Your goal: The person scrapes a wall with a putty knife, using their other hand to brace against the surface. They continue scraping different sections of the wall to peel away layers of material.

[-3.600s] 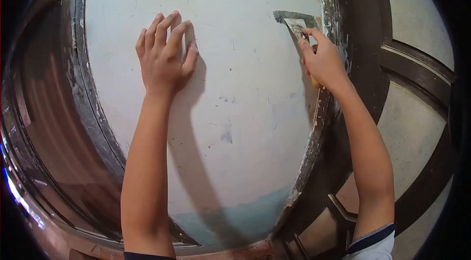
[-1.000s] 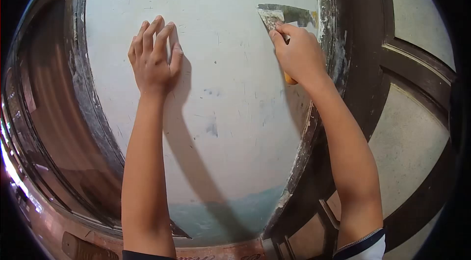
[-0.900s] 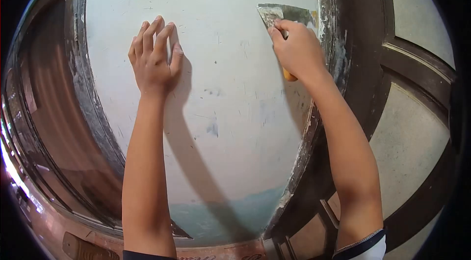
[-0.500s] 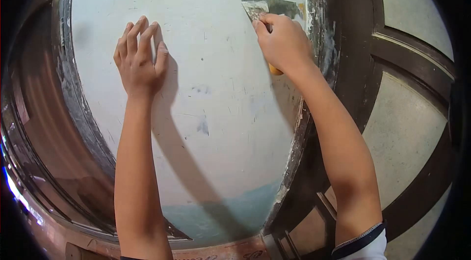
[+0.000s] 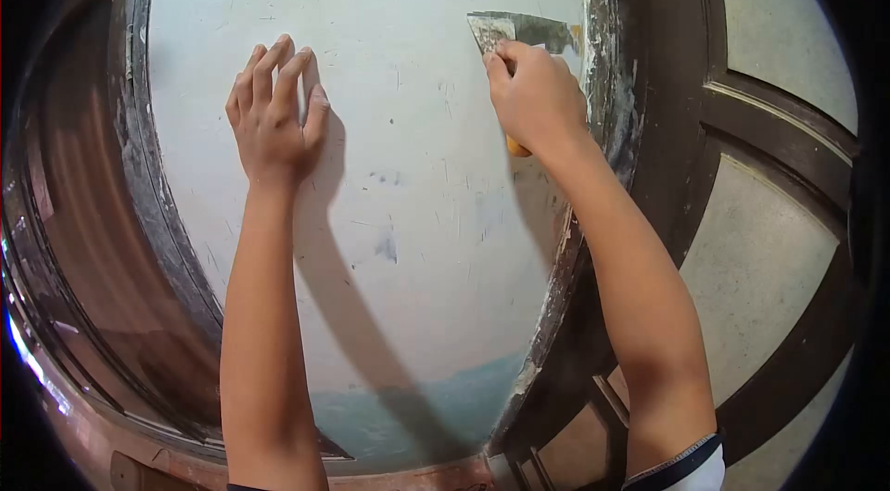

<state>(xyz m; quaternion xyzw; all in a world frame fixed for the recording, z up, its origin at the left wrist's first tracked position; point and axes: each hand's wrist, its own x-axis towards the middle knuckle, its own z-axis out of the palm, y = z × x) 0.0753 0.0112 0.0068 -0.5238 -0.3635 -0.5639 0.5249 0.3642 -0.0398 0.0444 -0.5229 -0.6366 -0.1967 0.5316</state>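
My right hand (image 5: 538, 97) is closed around a putty knife (image 5: 491, 30), its broad blade pointing up and lying close against the pale wall panel (image 5: 417, 139). Whitish residue coats the left part of the blade, and a yellow handle end shows below my palm. My left hand (image 5: 273, 129) rests on the same panel further left, fingers spread and slightly bent, with nothing in it. Scratches and grey smudges mark the panel between my hands.
A dark wooden frame (image 5: 601, 55) with chipped white paint borders the panel close to my right hand. Beyond it stands a dark panelled door (image 5: 756, 92). Another worn frame (image 5: 139, 92) runs down the left side. A greenish band (image 5: 436, 412) crosses the panel's bottom.
The whole view has shifted a little, so the panel sits lower and further right. The putty knife has slid slightly down with my right hand. My left hand stays on the panel.
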